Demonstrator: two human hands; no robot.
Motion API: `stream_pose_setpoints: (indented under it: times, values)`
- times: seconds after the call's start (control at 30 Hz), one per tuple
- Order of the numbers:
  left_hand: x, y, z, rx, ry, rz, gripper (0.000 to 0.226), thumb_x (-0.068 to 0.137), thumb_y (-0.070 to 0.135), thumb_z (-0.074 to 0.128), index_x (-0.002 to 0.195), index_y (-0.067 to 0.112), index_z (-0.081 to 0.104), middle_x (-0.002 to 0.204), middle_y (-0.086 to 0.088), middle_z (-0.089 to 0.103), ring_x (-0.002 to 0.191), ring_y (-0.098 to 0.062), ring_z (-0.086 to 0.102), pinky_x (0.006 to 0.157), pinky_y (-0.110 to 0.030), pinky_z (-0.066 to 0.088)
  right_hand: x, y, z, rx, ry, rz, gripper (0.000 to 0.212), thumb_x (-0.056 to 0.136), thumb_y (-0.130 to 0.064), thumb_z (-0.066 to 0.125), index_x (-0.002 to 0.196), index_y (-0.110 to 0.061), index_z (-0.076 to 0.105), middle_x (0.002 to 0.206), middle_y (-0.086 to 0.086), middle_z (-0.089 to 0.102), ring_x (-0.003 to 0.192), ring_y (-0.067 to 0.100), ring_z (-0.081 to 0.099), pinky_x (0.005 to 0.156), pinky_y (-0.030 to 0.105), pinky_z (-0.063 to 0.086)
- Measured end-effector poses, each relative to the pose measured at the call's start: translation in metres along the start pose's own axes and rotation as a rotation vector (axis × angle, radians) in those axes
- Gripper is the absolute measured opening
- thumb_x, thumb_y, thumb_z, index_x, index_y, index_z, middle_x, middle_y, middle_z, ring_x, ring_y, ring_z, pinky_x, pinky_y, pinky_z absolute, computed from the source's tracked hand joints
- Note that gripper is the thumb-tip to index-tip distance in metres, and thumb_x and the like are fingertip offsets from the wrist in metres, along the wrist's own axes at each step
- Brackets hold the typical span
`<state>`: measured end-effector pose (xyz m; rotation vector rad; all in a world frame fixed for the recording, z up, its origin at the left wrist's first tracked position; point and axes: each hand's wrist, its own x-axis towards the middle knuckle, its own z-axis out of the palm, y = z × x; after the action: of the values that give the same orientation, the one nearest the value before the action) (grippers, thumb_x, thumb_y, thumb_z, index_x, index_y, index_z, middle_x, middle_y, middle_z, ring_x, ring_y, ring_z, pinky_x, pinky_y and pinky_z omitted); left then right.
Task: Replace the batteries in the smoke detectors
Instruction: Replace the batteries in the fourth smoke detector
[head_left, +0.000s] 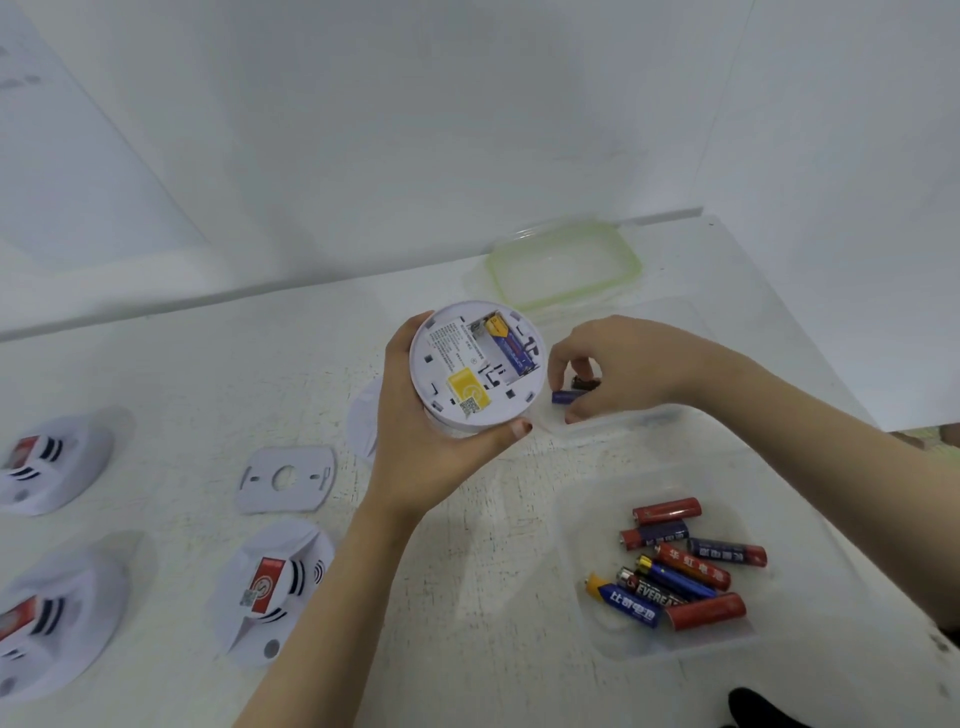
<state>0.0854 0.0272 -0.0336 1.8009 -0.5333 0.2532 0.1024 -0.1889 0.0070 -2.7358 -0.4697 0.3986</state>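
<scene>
my left hand cups the smoke detector back-up so its half-filled bay faces me for loading, while just beside it my right hand pinches a blue battery inside a clear tub.

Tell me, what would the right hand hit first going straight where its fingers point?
Likely the detector in the left hand; the right hand points at its rim, though depth is unclear.
</scene>
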Motion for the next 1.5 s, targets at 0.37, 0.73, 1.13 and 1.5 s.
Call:
stream_pose_setpoints:
  times: [0.37, 0.73, 1.13, 1.5]
  values:
    - [0.003, 0.001, 0.000, -0.033, -0.020, -0.005, 0.098, 0.059, 0.056, 0.080, 0.133, 0.012, 0.032, 0.129, 0.013, 0.044, 0.123, 0.002, 0.047, 0.097, -0.011, 0.039, 0.001, 0.007, -0.001, 0.072, 0.091, 0.016, 0.012, 0.078, -0.033, 0.069, 0.080, -0.021, 0.068, 0.066, -0.010, 0.055, 0.065, 0.010, 0.050, 0.058, 0.022, 0.038]
    - [0.004, 0.005, 0.002, -0.036, -0.028, 0.013, 0.089, 0.058, 0.056, 0.082, 0.129, 0.030, 0.033, 0.126, 0.028, 0.045, 0.122, 0.000, 0.048, 0.096, -0.013, 0.041, -0.030, -0.008, -0.016, 0.645, 0.434, -0.113, 0.013, 0.092, -0.016, 0.056, 0.097, -0.019, 0.067, 0.077, 0.006, 0.065, 0.060, 0.010, 0.059, 0.056, 0.026, 0.051]
    - [-0.004, 0.008, 0.005, -0.136, -0.101, 0.018, 0.093, 0.054, 0.004, 0.089, 0.128, 0.007, 0.031, 0.117, 0.037, 0.051, 0.115, 0.006, 0.053, 0.086, -0.009, 0.047, -0.039, -0.034, 0.014, 0.101, 0.688, -0.484, 0.020, 0.087, -0.020, 0.062, 0.101, -0.009, 0.071, 0.096, 0.006, 0.067, 0.087, 0.018, 0.063, 0.070, 0.036, 0.053]
    - [-0.015, 0.032, -0.007, -0.163, -0.057, 0.061, 0.090, 0.063, 0.047, 0.081, 0.131, 0.013, 0.030, 0.126, 0.030, 0.046, 0.122, -0.001, 0.050, 0.095, -0.015, 0.044, -0.048, -0.048, 0.009, 0.853, 0.240, -0.287, 0.061, 0.088, -0.033, 0.063, 0.141, -0.037, 0.034, 0.134, -0.009, 0.053, 0.118, 0.011, 0.055, 0.094, 0.034, 0.050]
